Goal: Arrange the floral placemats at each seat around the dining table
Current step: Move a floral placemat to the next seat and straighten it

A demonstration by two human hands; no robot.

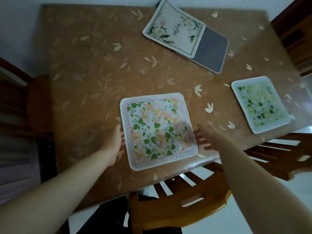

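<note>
A square floral placemat (157, 130) with pink border, orange flowers and green leaves lies flat near the table's front edge, above a chair. My left hand (114, 141) rests at its left edge, fingers touching the border. At the mat's right edge my right hand (205, 137) hovers with fingers spread, blurred. A second placemat (260, 103) with green and yellow flowers lies at the right side. Farther back a white floral placemat (173, 29) lies overlapping a grey mat (211, 51).
The table (87, 85) carries a brown leaf-patterned cover. A wooden chair (179, 206) stands tucked in at the front edge below the mat, another chair (276, 156) at the right, one at the left (18, 102), and one at the far right corner (295, 36).
</note>
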